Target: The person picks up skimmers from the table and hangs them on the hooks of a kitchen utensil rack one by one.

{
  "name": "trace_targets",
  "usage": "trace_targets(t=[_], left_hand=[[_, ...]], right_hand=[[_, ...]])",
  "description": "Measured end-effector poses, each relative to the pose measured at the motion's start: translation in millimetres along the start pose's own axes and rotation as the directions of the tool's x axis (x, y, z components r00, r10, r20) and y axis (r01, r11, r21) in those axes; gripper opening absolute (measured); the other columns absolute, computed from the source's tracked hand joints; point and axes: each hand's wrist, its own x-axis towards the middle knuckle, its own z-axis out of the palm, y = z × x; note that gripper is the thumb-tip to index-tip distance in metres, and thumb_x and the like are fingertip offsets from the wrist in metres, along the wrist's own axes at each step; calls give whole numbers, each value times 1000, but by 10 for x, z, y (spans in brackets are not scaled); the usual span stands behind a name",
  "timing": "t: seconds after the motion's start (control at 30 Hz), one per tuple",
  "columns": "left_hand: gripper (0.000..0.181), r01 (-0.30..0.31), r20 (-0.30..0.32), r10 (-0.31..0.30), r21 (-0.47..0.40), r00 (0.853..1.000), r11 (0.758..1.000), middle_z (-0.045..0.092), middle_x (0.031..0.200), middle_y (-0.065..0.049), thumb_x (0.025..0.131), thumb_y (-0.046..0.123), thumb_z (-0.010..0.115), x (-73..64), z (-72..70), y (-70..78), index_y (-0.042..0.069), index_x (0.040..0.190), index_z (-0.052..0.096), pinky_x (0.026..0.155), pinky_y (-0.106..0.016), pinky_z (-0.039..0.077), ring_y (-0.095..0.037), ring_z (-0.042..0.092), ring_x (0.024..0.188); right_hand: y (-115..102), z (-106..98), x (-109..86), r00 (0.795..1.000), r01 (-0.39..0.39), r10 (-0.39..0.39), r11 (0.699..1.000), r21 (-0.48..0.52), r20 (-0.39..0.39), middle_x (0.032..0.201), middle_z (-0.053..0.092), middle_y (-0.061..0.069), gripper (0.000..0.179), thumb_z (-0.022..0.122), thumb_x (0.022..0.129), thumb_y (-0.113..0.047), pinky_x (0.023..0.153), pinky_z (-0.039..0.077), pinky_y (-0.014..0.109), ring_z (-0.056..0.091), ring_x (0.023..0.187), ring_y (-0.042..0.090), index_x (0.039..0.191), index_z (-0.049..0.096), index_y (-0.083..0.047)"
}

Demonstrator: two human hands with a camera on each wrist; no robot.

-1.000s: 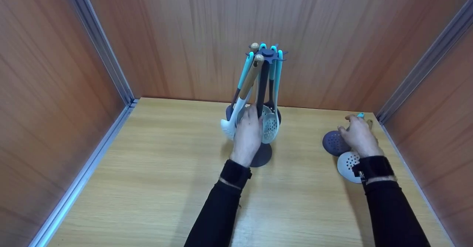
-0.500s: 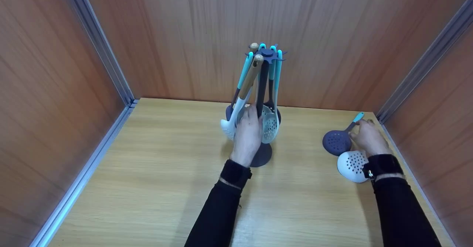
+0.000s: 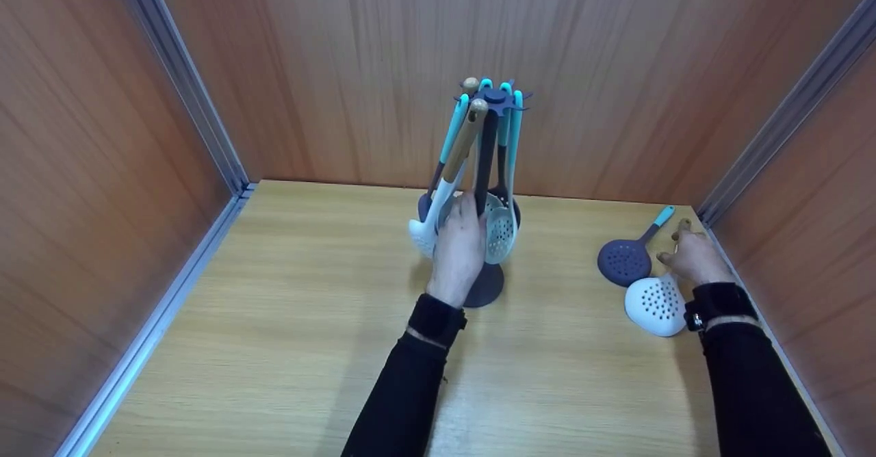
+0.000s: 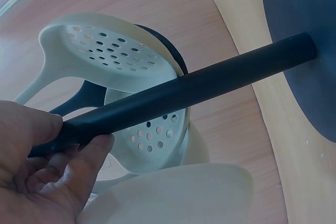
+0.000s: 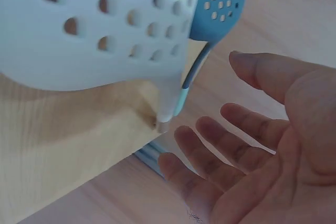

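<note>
A dark utensil stand point(image 3: 488, 156) stands upright near the back, hung with several utensils. My left hand point(image 3: 460, 252) grips its post point(image 4: 184, 95), thumb and fingers curled round it. At the right lies a white skimmer point(image 3: 653, 306), its wooden-coloured handle point(image 3: 684, 226) pointing toward the back corner. Over that handle hovers my right hand point(image 3: 697, 260). In the right wrist view its fingers point(image 5: 202, 153) are spread and loosely bent, with a gap between them and the handle. Left of it lies a dark skimmer point(image 3: 624, 263) with a turquoise handle end.
On the stand hang a white utensil with a wooden handle point(image 3: 465, 142), a pale slotted spoon point(image 3: 501, 234) and other turquoise-handled utensils. Wood panels rise behind and on both sides, with metal strips point(image 3: 195, 81) in the corners. The right panel point(image 3: 807, 238) is close beside my right hand.
My right hand has moved right, from over the dark skimmer's handle to the white skimmer's handle. Both skimmers lie where they were. The left hand keeps its hold on the post.
</note>
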Motion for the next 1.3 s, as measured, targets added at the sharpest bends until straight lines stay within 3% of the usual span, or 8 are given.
trace_targets(t=[0.1,0.27,0.37,0.47,0.6,0.8,0.97,1.3], left_hand=[[36,7,5,-7,1,1000,1000,77,130,-17,121,14,65,5,-5,6,-2,152,58,92,-40,73,-29,84,109],[37,21,21,-20,-4,1000,1000,76,135,-18,122,15,65,8,0,13,-2,154,58,93,-40,74,-30,85,110],[38,17,15,-17,-2,1000,1000,76,135,-18,121,14,66,8,8,15,-2,154,58,94,-40,74,-30,85,111],[36,-2,-10,2,10,1000,1000,77,133,-19,120,13,67,9,16,17,-3,152,59,94,-42,73,-31,85,112],[34,-11,-23,11,4,1000,1000,77,131,-20,120,12,67,9,24,20,-4,150,60,95,-44,73,-33,84,114],[37,18,10,-18,-13,1000,1000,76,134,-20,121,14,66,11,26,33,-3,152,59,96,-43,73,-32,84,115],[37,13,6,-13,-14,1000,1000,77,133,-19,121,13,66,10,18,35,-3,153,58,98,-42,73,-31,84,117],[37,12,7,-12,-1,1000,1000,77,133,-19,121,14,66,11,25,26,-3,153,58,97,-41,73,-31,84,116]], right_hand=[[37,13,14,1000,-6,6,1000,-23,8,161,46,55,91,70,115,-21,116,56,70,52,151,69,173,18,25],[107,46,20,1000,4,-4,999,-38,15,154,53,56,78,71,114,-22,120,54,75,56,145,71,163,37,29],[142,68,23,1000,-26,26,999,-31,10,145,59,53,70,72,114,-23,112,58,72,63,133,66,154,47,29],[167,75,29,1000,-24,25,999,-39,17,106,68,37,50,72,113,-23,86,62,55,70,97,48,122,63,25],[194,81,30,997,-25,26,1000,-17,73,75,55,6,40,72,113,-24,64,49,32,57,69,21,84,61,1],[226,92,38,987,-109,105,993,33,119,79,61,9,35,70,114,-22,65,54,28,67,74,23,93,63,6],[238,99,39,985,-123,113,989,79,128,81,62,11,34,69,114,-18,65,57,28,68,74,22,101,63,13],[257,102,25,988,-106,92,988,110,126,74,56,4,37,68,115,-19,65,49,27,60,70,19,86,62,4]])
